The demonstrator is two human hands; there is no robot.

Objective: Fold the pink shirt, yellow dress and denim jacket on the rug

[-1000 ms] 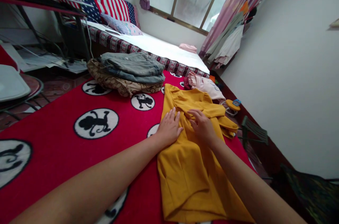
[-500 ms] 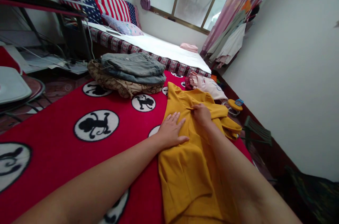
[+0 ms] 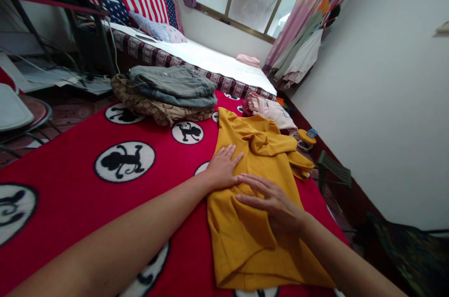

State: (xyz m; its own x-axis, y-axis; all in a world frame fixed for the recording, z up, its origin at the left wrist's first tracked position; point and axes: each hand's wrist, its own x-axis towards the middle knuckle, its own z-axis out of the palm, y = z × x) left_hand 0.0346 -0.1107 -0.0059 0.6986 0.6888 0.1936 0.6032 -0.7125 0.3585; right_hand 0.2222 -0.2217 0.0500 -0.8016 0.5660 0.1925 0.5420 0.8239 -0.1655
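A mustard-yellow garment (image 3: 242, 250) with long sleeves lies partly folded on the red blanket (image 3: 168, 180), which has round black-and-white figures. My left hand (image 3: 224, 168) rests flat on the garment's left half, its fingers spread. Just to its right, my right hand (image 3: 268, 199) is over the garment's middle, fingers stretched out and holding nothing. Its fingertips come close to my left thumb; whether they touch I cannot tell. One sleeve (image 3: 270, 143) lies bunched across the upper part, and more yellow cloth sticks out at the right.
Folded jeans (image 3: 173, 84) lie on a brown patterned cloth (image 3: 140, 103) at the blanket's far left. Pale pink clothing (image 3: 268, 112) lies at the far right. Beyond is a bed (image 3: 206, 61). A green folding stool (image 3: 333, 168) and a yellow stool (image 3: 307, 136) stand along the right wall.
My right hand has let go of the pinched yellow cloth and moved down toward me, its fingers opening. My left hand stays flat on the garment. The view has shifted slightly.
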